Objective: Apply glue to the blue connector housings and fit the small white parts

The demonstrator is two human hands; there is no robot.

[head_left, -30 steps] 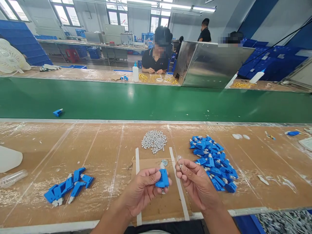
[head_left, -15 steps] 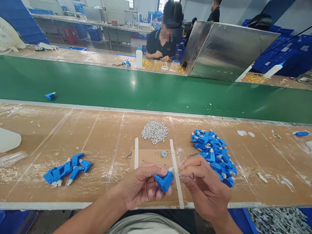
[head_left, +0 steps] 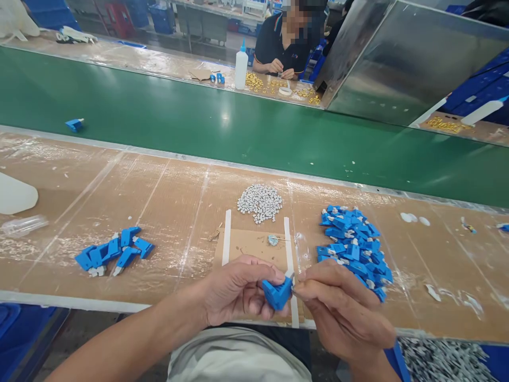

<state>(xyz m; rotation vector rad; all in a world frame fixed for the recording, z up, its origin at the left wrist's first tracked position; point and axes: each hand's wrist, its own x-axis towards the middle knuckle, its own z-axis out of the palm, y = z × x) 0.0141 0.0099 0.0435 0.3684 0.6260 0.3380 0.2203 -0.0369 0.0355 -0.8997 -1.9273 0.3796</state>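
My left hand [head_left: 246, 289] is closed on a blue angled plastic part [head_left: 277, 294] with a whitish tip. At that tip, my right hand [head_left: 338, 302] pinches something small and greyish that its fingers mostly hide. Beyond the hands, small grey pieces [head_left: 260, 202] lie in a heap. A large pile of blue parts with pale tips [head_left: 353, 246] lies just past my right hand, and a smaller group of blue parts [head_left: 113, 250] rests to the left. On a cardboard sheet [head_left: 250, 244] between two white strips lies a bluish blob [head_left: 272, 240] with a thin stick.
A green belt [head_left: 199, 119] runs across behind the bench, carrying one blue part [head_left: 74, 124]. On its far side a co-worker [head_left: 282, 48] sits beside a white bottle [head_left: 240, 66] and a metal panel [head_left: 409, 63]. A bin of grey pieces [head_left: 445, 361] is at lower right.
My right hand has closed in on the blue part's tip, with its fingers now at it. The view has tilted downward, so the far bench sits higher in the picture.
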